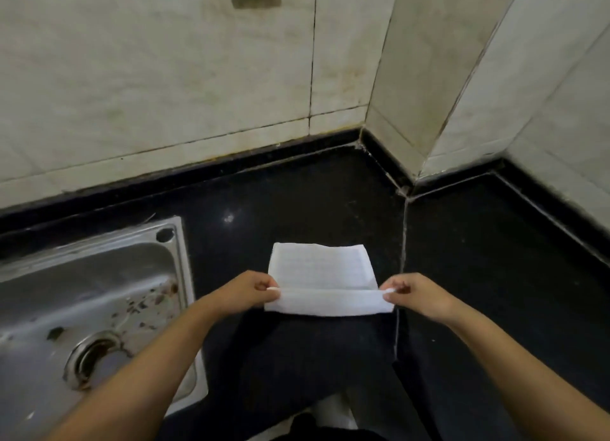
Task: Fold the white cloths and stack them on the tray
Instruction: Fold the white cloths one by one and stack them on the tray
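Centrally, between our two sets of fingers, one white cloth (321,275) lies on the black counter (478,275), its far part flat and its near edge lifted and turned over, so that a narrow band hangs down on our side of the fold line. Our left hand (252,292) pinches the left end of that fold between thumb and curled fingers; our right hand (412,295) pinches the right end likewise. Both pinches are narrow, closed on fabric alone, and sit level with each other.

We judge the step in hand to be a fold carrying the near edge toward the far one. To do it well, we should keep the band taut between the fingertips so it does not sag, move both hands forward together, and set the two held corners on the far corners before letting go. The far edge looks slightly slanted, so squaring it first would give a cleaner crease. Pressing along the crease outward from the fingers would flatten the layers.

Left of the left fingers sits a steel sink (99,275) with a stained basin; a drooping corner should stay off it. Beyond the fingers rises the tiled wall (198,93). No tray is in view, so we cannot tell where the stack will go.
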`<state>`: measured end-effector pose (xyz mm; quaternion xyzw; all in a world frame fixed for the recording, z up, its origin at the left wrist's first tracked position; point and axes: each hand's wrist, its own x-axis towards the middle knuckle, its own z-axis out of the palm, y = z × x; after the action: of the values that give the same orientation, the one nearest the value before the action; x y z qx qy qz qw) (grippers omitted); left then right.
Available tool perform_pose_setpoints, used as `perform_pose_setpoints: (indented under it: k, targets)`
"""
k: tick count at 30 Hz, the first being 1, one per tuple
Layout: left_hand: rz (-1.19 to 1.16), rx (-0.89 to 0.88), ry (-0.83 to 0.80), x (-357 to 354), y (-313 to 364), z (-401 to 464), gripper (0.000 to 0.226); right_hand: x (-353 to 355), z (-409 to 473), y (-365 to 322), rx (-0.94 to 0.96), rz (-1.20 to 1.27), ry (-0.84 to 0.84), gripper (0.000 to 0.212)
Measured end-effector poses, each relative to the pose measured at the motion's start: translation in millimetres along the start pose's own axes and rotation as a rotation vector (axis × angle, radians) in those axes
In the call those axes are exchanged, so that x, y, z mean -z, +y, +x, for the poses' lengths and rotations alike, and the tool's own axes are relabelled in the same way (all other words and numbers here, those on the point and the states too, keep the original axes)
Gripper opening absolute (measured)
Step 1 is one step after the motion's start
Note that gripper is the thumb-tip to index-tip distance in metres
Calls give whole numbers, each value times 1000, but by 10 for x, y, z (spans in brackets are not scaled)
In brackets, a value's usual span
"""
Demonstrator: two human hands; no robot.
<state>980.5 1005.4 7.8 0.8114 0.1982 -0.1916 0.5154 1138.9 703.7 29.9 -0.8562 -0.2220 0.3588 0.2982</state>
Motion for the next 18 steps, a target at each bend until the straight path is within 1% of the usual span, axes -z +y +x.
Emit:
perform_pose_setpoints:
  k: [3, 5, 8, 10, 12, 14, 16, 18]
  targets:
    - [-27, 76, 37, -122, -149, 55, 10, -143, 66, 91, -66, 49, 3, 10]
    - [-20, 75, 94, -114, -173, 150, 12, -133, 166, 63, -94, 108, 51, 8]
    - [53, 57, 282, -51, -86, 331, 15, -93, 396, -32, -130, 184, 210, 9]
    - [57, 63, 387, -8, 19, 455, 14, -79, 572, -121, -151, 189, 300, 8]
    - [58, 71, 449, 32, 76, 608, 13, -72, 764, -189, -190, 156, 355, 8]
    - [103, 93, 467, 71, 104, 746, 12, -66, 928, -243, -237, 81, 384, 10]
    - [192, 130, 466, 90, 95, 866, 11, -81, 1056, -260, -288, 0, 388, 10]
    - [319, 140, 472, 78, 67, 944, 10, -131, 1134, -260, -336, -100, 353, 10]
